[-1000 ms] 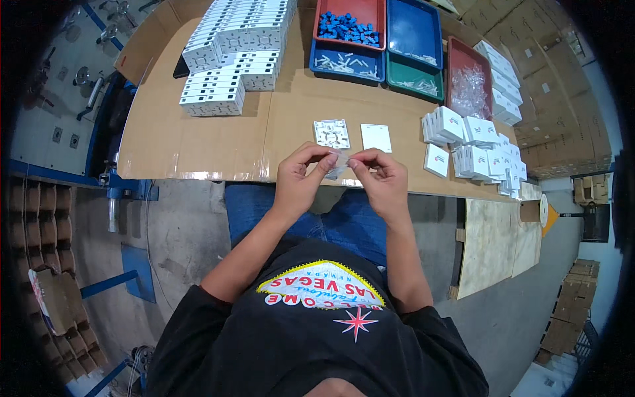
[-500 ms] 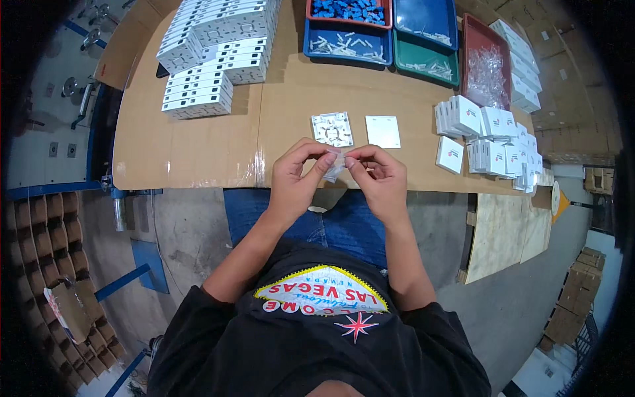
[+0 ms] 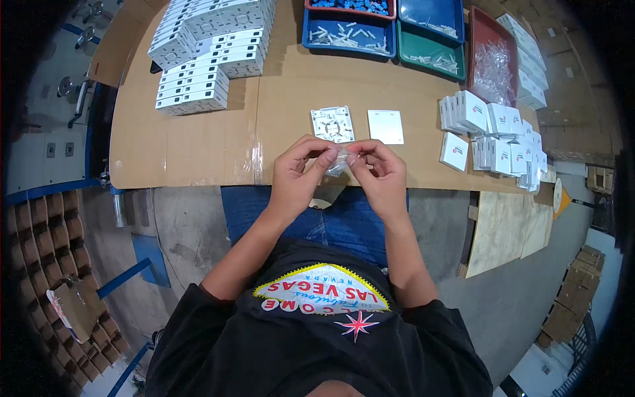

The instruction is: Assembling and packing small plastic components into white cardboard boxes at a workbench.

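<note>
Between my hands, at the table's front edge, is a small clear plastic bag (image 3: 336, 165). My left hand (image 3: 297, 173) pinches one side of its upper edge with thumb and forefinger. The other side is pinched by my right hand (image 3: 380, 173), its fingertips close to the left ones. What the bag holds is too small to make out. Just beyond my fingers lies an open white plastic box base (image 3: 333, 124) with a round inner part. A flat white square cover (image 3: 385, 127) rests to its right.
White boxes (image 3: 195, 89) are stacked at the back left. Trays stand at the back: a blue tray (image 3: 348, 51) and a green tray (image 3: 430, 63) with white sleeves, and a red tray (image 3: 477, 33) with clear bags. Small finished white boxes (image 3: 499, 159) cluster at the right.
Both hands still pinch the bag at nearly the same place, their fingertips slightly shifted. The view has moved a little, so the table's things appear slightly displaced.
</note>
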### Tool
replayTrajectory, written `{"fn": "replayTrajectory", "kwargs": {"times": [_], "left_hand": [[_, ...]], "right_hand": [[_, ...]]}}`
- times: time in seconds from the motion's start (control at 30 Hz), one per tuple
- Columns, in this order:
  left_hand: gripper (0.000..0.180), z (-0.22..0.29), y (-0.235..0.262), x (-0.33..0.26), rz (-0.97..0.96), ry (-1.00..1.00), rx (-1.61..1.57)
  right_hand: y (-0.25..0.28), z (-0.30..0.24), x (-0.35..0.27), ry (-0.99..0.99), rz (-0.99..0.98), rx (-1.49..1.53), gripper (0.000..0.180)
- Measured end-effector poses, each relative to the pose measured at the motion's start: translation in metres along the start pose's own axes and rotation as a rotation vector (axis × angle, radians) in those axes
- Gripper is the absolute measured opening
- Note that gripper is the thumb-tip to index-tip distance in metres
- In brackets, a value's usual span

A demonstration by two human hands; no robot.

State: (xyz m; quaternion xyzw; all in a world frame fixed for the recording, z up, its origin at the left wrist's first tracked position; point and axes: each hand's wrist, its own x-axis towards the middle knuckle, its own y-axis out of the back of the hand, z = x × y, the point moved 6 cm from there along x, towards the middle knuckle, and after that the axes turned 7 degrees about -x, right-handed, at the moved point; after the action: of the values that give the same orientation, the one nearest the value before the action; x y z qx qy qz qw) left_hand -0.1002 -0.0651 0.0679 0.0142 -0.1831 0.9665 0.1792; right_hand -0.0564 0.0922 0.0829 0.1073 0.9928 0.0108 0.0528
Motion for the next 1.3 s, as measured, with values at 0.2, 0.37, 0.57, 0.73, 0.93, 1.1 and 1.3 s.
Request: {"fn": "replayTrajectory", "kwargs": {"times": [0.2, 0.37, 0.57, 0.73, 0.93, 1.1, 1.3], "left_hand": [[0.016, -0.002, 0.0, -0.002, 0.009, 0.01, 0.008], [0.016, -0.003, -0.001, -0.002, 0.013, 0.02, -0.004], [0.015, -0.006, 0.003, -0.007, 0.078, 0.037, -0.068], [0.013, -0.002, 0.004, -0.012, 0.16, -0.045, 0.071], [0.013, -0.004, 0.002, -0.007, 0.101, -0.023, 0.032], [0.011, -0.001, 0.004, -0.011, 0.147, -0.006, 0.108], [0.014, -0.004, -0.004, -0.018, 0.243, -0.031, 0.019]], "right_hand": [[-0.003, 0.006, 0.003, 0.033, -0.033, -0.003, 0.006], [-0.005, 0.005, 0.002, 0.068, 0.005, -0.011, 0.005], [-0.01, -0.001, 0.0, 0.017, 0.001, 0.007, 0.011], [-0.011, 0.007, 0.001, 0.028, -0.041, -0.033, 0.012], [-0.015, 0.009, 0.003, 0.065, -0.006, -0.014, 0.005], [-0.018, 0.011, -0.001, 0.083, -0.002, -0.097, 0.006], [-0.028, 0.01, -0.01, 0.137, 0.047, -0.113, 0.008]]}}
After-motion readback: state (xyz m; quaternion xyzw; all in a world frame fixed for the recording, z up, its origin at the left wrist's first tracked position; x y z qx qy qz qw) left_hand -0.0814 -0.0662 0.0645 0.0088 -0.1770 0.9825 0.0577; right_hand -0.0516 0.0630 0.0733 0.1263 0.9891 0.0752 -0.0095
